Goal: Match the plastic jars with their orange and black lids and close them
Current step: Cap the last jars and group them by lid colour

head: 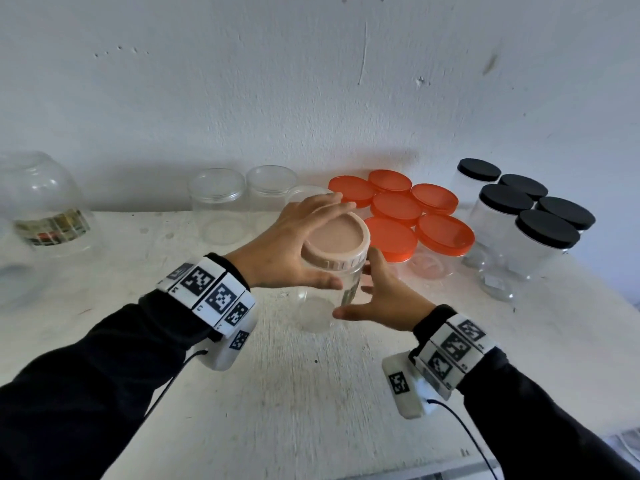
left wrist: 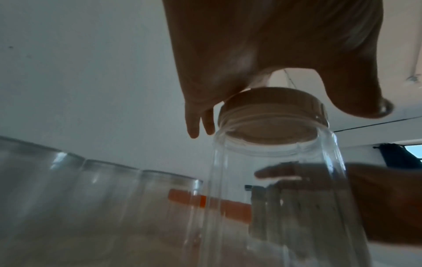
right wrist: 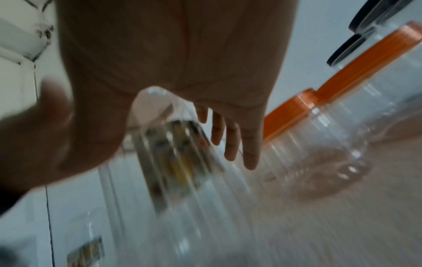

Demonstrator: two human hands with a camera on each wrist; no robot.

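Note:
A clear plastic jar point(head: 322, 299) stands at the middle of the white table point(head: 277, 393) with a beige ribbed lid point(head: 332, 261) on its mouth. My left hand point(head: 325, 242) is spread over that lid, fingers straight behind it and thumb in front; whether it presses the lid I cannot tell. My right hand point(head: 360, 289) is beside the jar's right wall, with fingers straight and thumb out. From below, the left wrist view has the lid point(left wrist: 271, 115) under my left palm point(left wrist: 274, 54). In the blurred right wrist view, the jar point(right wrist: 178, 162) lies under my right palm point(right wrist: 171, 54).
Several jars with orange lids point(head: 408, 209) stand behind the hands, and several with black lids point(head: 519, 209) at the right. Two open clear jars point(head: 218, 202) stand at the back left. A large labelled jar point(head: 38, 202) is at the far left.

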